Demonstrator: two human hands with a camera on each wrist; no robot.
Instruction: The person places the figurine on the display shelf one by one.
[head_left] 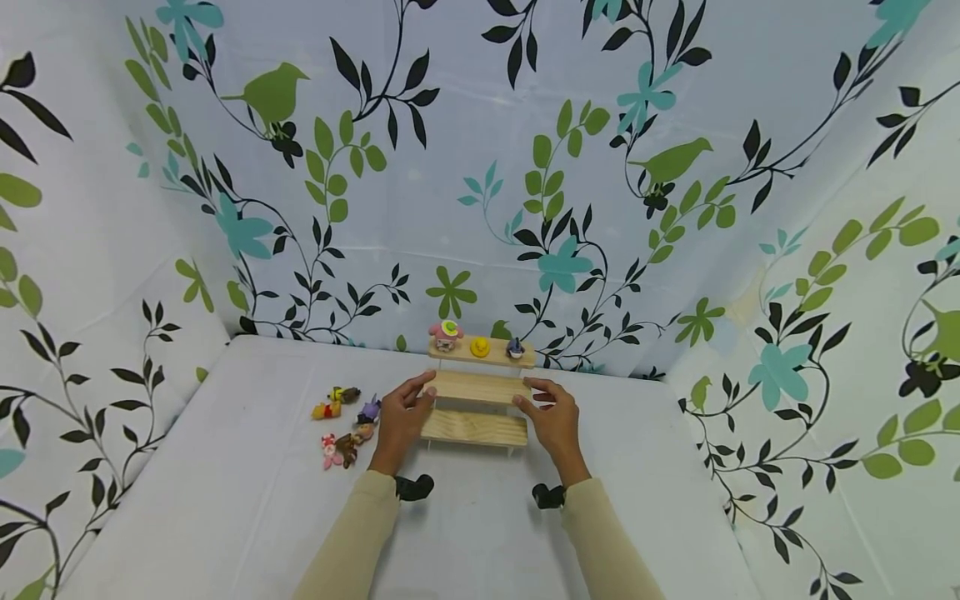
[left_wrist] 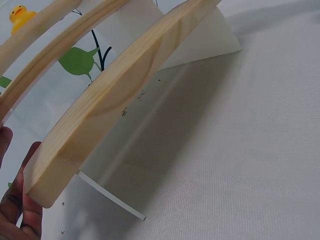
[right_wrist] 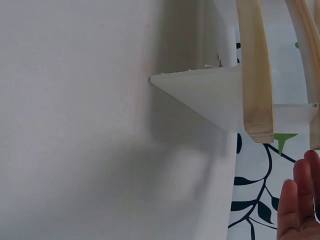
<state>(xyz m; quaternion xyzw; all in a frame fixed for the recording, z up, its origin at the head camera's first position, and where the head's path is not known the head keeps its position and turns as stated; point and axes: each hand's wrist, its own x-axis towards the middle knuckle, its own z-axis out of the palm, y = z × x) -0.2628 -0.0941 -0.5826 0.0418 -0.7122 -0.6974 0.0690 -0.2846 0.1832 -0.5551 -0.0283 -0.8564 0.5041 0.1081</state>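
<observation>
A small three-tier display shelf has pale wooden boards on white supports. Its middle board (head_left: 478, 387) lies between my two hands. At that board's left end, my left hand (head_left: 403, 419) grips with thumb and index finger. My right hand (head_left: 557, 418) holds the opposite end, its thumb lower and fingers at the back corner. The bottom board (head_left: 474, 428) sits in front and lower; its thick edge fills much of the left wrist view. On the top board (head_left: 497, 359) stand a pink figurine (head_left: 447, 335), a yellow duck (head_left: 479, 347) and a dark blue figurine (head_left: 515, 348).
Left of the shelf, several small figurines lie loosely grouped, among them a yellow-and-red bear (head_left: 326, 410), a purple one (head_left: 369, 410) and a pink one (head_left: 331, 452). The white-covered table (head_left: 247, 492) meets a leaf-patterned cloth (head_left: 457, 208) behind.
</observation>
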